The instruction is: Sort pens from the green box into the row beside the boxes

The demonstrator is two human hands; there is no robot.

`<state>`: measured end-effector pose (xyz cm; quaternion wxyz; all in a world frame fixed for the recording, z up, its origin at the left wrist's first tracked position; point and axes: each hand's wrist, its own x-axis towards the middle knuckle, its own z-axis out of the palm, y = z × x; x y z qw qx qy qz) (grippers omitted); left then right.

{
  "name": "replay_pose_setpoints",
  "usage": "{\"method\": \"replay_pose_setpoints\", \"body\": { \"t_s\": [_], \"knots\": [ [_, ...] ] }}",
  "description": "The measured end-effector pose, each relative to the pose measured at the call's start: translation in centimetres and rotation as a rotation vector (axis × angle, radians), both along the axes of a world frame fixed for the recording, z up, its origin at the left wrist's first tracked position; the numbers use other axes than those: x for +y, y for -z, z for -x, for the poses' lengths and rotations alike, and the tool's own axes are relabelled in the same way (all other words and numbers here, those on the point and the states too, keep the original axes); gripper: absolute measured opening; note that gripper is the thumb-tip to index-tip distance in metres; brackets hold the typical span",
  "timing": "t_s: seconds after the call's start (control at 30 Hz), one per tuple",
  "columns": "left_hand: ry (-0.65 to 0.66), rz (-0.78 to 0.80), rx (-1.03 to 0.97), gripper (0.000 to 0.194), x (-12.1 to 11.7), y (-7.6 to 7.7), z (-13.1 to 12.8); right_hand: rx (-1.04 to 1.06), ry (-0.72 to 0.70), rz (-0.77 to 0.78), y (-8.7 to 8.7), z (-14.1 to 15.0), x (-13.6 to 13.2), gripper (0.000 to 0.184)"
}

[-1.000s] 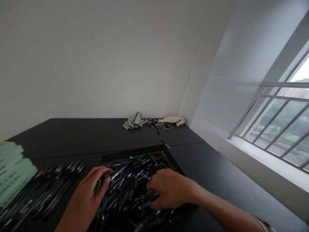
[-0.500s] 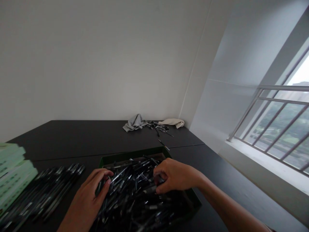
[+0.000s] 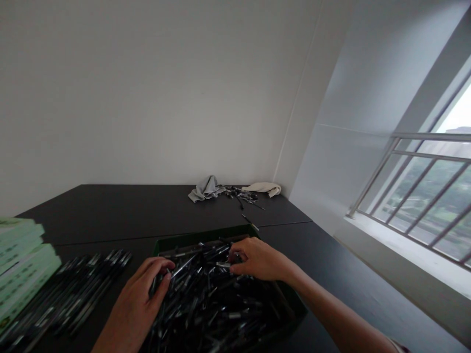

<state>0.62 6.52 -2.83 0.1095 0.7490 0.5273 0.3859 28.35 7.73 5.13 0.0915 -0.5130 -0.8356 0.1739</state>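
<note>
A dark green box [image 3: 243, 229] stands before me, heaped with loose black pens [image 3: 206, 299] that point in many directions. My left hand [image 3: 142, 294] is at the box's left side, its fingers curled around dark pens; how many is hidden by the fingers. Over the right part of the heap, my right hand [image 3: 255, 257] has thumb and fingers closed on a pen with a silvery end [image 3: 222, 264]. Left of the box, several black pens [image 3: 84, 289] lie side by side in a slanting row on the table.
Pale green boxes [image 3: 27, 274] are stacked at the left edge. At the back of the black table [image 3: 121, 211] lie a grey cloth [image 3: 206, 189], a cream cloth [image 3: 263, 188] and a small pile of pen parts [image 3: 243, 195]. One pen [image 3: 250, 222] lies behind the box. A railed window is at right.
My right hand has moved slightly left and away from me over the heap, fingers still closed. My left hand stays nearly in place. The view has shifted slightly.
</note>
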Motion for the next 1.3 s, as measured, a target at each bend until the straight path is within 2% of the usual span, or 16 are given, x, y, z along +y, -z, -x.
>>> {"method": "replay_pose_setpoints", "body": {
  "t_s": [0.07,0.13,0.2,0.3,0.33,0.4,0.5,0.63,0.73,0.9,1.03,1.1,1.17,1.23,1.3],
  "knots": [
    [-0.003,-0.010,-0.003,0.023,0.0,0.0,-0.1,-0.057,0.116,-0.089,0.0,0.5,-0.4,0.037],
    [-0.007,-0.019,-0.004,0.023,-0.1,-0.1,-0.2,-0.110,0.162,-0.155,-0.2,1.1,-1.0,0.034],
    [-0.008,-0.021,0.000,0.021,-0.2,-0.2,-0.3,-0.138,0.009,-0.140,-0.4,2.0,-1.7,0.025],
    [-0.007,-0.023,0.006,0.019,-0.1,-0.2,-0.3,-0.162,-0.350,-0.052,0.0,3.4,-2.4,0.026],
    [-0.006,-0.025,0.008,0.019,-0.1,-0.2,-0.3,-0.185,-0.416,-0.034,0.3,3.8,-2.6,0.030],
    [-0.003,-0.030,0.009,0.019,0.0,-0.1,-0.3,-0.250,-0.448,-0.031,1.0,4.4,-2.7,0.039],
    [-0.004,-0.033,0.012,0.019,0.0,-0.1,-0.3,-0.308,-0.402,-0.080,1.6,4.7,-2.5,0.032],
    [-0.020,-0.039,0.017,0.021,-0.2,-0.1,-0.3,-0.240,-0.327,-0.083,1.0,4.0,-2.3,0.023],
    [-0.028,-0.050,0.024,0.023,-0.3,-0.3,-0.3,-0.036,-0.247,-0.022,-0.3,3.2,-2.3,0.019],
    [-0.021,-0.072,0.044,0.025,-0.1,-0.4,-0.1,0.420,-0.110,0.137,-2.2,2.6,-2.8,0.024],
    [-0.011,-0.072,0.061,0.023,0.0,-0.2,0.0,0.615,-0.083,0.321,-2.7,2.7,-3.2,0.025],
    [-0.015,-0.073,0.064,0.023,0.0,-0.2,0.0,0.581,-0.085,0.311,-2.6,2.5,-3.1,0.026],
    [-0.015,-0.074,0.066,0.024,0.0,-0.2,0.0,0.427,-0.046,0.173,-2.4,2.0,-2.6,0.025],
    [-0.009,-0.073,0.064,0.025,0.0,-0.3,0.0,0.242,0.068,-0.006,-2.3,1.6,-2.2,0.023],
    [-0.006,-0.072,0.059,0.025,-0.1,-0.3,0.0,0.094,0.148,-0.118,-2.2,1.4,-2.1,0.026]
  ]
}}
